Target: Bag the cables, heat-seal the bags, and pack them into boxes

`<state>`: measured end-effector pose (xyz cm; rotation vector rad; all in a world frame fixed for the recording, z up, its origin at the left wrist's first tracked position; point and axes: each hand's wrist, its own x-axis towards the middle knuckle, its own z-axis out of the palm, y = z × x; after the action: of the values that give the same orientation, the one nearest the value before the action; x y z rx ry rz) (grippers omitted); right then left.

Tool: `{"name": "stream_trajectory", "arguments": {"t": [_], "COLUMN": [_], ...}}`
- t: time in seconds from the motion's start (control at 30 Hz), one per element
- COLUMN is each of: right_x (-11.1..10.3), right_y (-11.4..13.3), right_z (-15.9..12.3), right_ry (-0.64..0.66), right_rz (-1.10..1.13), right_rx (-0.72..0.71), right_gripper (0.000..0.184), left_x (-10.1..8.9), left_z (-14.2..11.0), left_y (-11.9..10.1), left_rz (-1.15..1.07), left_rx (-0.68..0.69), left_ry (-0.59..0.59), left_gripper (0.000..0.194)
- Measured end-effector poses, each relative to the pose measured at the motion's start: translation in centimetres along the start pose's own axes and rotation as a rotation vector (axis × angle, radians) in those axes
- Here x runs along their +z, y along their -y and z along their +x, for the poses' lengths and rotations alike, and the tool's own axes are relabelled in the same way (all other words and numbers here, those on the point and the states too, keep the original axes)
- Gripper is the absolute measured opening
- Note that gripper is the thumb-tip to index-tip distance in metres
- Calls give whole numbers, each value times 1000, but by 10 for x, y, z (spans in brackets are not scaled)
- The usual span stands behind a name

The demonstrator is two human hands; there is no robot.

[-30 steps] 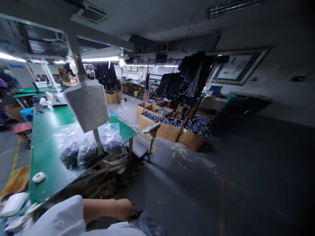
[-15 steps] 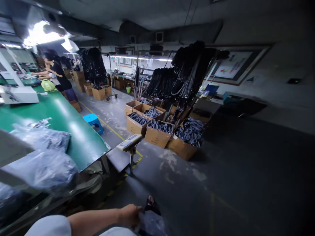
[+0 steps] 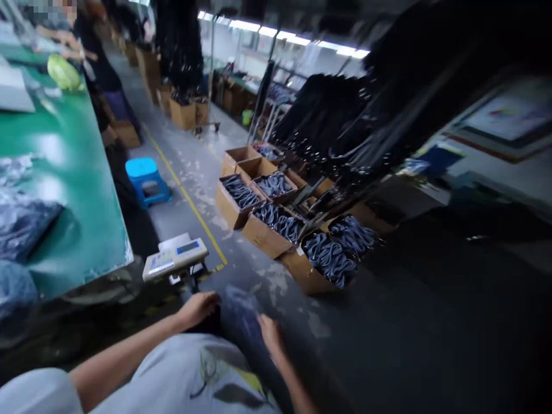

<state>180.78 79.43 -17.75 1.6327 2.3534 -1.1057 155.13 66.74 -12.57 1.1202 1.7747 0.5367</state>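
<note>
In front of my body hangs a clear plastic bag [image 3: 241,310] with something dark inside, blurred by motion. My left hand [image 3: 200,307] is closed at the bag's left side, its fingertips partly hidden. At the opposite edge, my right hand [image 3: 269,332] is closed on the plastic. A scale with a display head [image 3: 175,259] stands just ahead of my left hand. Other filled plastic bags [image 3: 21,221] lie on the green table to the left.
The green table [image 3: 90,236] ends at a corner on my left. A blue stool [image 3: 146,181] stands beside it. Cardboard boxes [image 3: 267,236] of grey-blue cords stand ahead, under racks of hanging black straps [image 3: 319,115]. A co-worker [image 3: 101,63] is at the table's far side.
My view has tilted down and moved closer to the scale. My left hand has risen with the plastic bag, and my right hand has come into view on its other side.
</note>
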Motion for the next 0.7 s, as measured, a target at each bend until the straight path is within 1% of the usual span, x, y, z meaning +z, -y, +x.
{"name": "stream_trajectory", "arguments": {"t": [0.03,0.1,0.17,0.23,0.3,0.37,0.47,0.53,0.57,0.63,0.7], "right_x": [-4,-7,-8,-13,-19,-22,-11,5,15,38,63], "right_y": [-1,-1,3,13,27,46,87,119,135,167,197], "right_z": [28,82,131,177,221,263,321,355,371,401,429], "right_ry": [57,162,253,328,388,438,508,557,579,617,649], "right_rz": [-38,-127,-220,-306,-376,-428,-483,-518,-537,-579,-626], "right_rx": [-13,-43,-83,-131,-191,-253,-341,-397,-424,-479,-541], "right_gripper": [32,33,36,36,34,35,36,34,33,32,32], "left_x": [-6,-12,-11,-4,5,12,24,40,51,82,120], "left_z": [2,7,14,26,41,54,63,62,61,60,68], "left_y": [1,7,14,15,12,5,-5,-11,-14,-22,-32], "left_rz": [-17,-52,-117,-200,-292,-385,-534,-634,-678,-750,-800], "left_rx": [5,-39,-147,-289,-413,-504,-631,-718,-766,-901,-1063], "left_ry": [-33,-71,-83,-129,-217,-310,-423,-506,-552,-638,-708], "left_gripper": [33,36,37,39,42,45,45,45,45,43,42]}}
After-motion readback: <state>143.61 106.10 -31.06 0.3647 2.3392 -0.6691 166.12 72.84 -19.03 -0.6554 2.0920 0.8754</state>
